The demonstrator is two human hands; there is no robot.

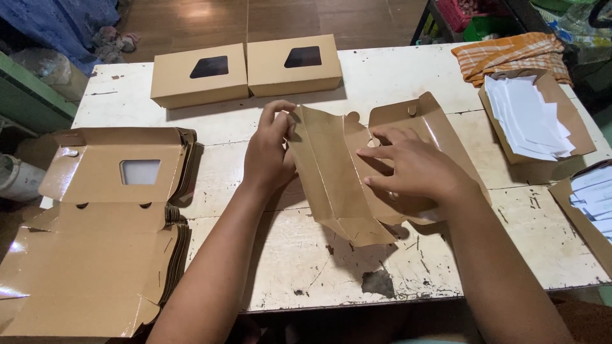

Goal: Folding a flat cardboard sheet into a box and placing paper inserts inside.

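Left hand [271, 153]: I see it pinching the raised left wall of the unfolded brown box blank [357, 172].
Right hand [414, 169]: fingers spread, pressing the blank's inner panel flat, gripping nothing.
Blank: mid-desk [382, 76], between both hands, long axis running away from me.
Left edge: stack of flat blanks [95, 229].
Far edge: two finished window boxes [245, 69].
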